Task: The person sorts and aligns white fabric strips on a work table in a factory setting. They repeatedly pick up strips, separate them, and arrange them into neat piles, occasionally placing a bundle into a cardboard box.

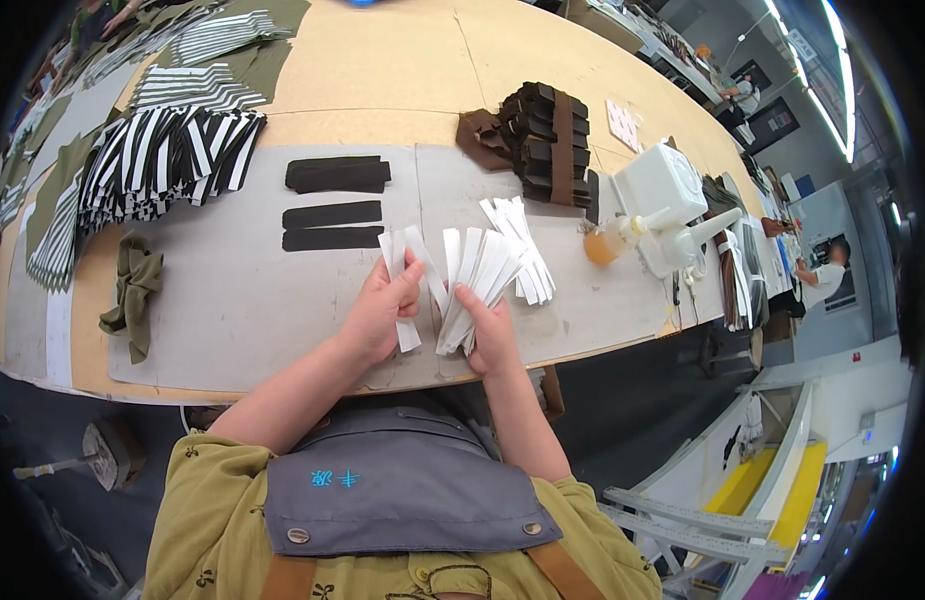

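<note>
My right hand (495, 330) grips a fanned bunch of white strips (474, 277) above the grey mat. In my left hand (387, 307), thumb on top, is a white strip (408, 334); another strip leans between the two hands. Just beyond my right hand, a loose pile of white strips (534, 262) lies on the mat. Two black strips (331, 238) lie one beside the other past my left hand, with a stack of black strips (337, 174) farther off. Whether the strips are cloth or paper I cannot tell.
Black-and-white strips (170, 161) are heaped at left, near a crumpled olive cloth (136, 292). Bundled dark strips (545, 142) stand at the back. On the right are a white plastic container (661, 184), a bottle of amber liquid (606, 241) and a white bottle (676, 247). People work farther off.
</note>
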A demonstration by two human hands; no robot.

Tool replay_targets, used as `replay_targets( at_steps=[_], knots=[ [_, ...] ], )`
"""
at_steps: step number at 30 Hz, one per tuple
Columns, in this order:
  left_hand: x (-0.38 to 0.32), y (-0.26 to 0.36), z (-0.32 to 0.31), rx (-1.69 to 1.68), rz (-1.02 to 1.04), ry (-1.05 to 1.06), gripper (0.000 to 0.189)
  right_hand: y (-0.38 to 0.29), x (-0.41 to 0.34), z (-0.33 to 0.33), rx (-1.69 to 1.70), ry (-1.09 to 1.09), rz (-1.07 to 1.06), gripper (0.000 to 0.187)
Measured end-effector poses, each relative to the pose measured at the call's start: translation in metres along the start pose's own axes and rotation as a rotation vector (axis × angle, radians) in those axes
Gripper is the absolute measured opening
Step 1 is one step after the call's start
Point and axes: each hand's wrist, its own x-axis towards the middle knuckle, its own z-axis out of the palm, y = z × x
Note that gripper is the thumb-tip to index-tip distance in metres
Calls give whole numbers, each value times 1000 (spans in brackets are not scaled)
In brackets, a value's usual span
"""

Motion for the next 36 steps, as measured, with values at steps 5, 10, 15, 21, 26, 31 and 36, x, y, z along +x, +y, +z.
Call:
replay_targets(
  at_steps=[5,10,15,21,26,31,36],
  knots=[
    [-1,6,4,-98,-34,35,12,-3,-1,2,-20,-26,9,27],
    [-1,8,7,-40,-68,52,21,-5,-5,6,-61,-14,19,25],
    [-2,6,8,264,-38,-18,20,-1,-5,7,-120,-29,-53,27],
    [-7,10,18,347,43,118,11,0,-6,11,-148,-17,-72,27],
    [-5,7,13,367,76,74,11,0,-5,12,-155,-21,-73,28],
    [-5,8,13,293,2,62,11,1,-4,7,-170,-44,-63,30],
    [1,0,1,113,11,69,12,-1,-2,7,23,18,-25,29]
  ],
)
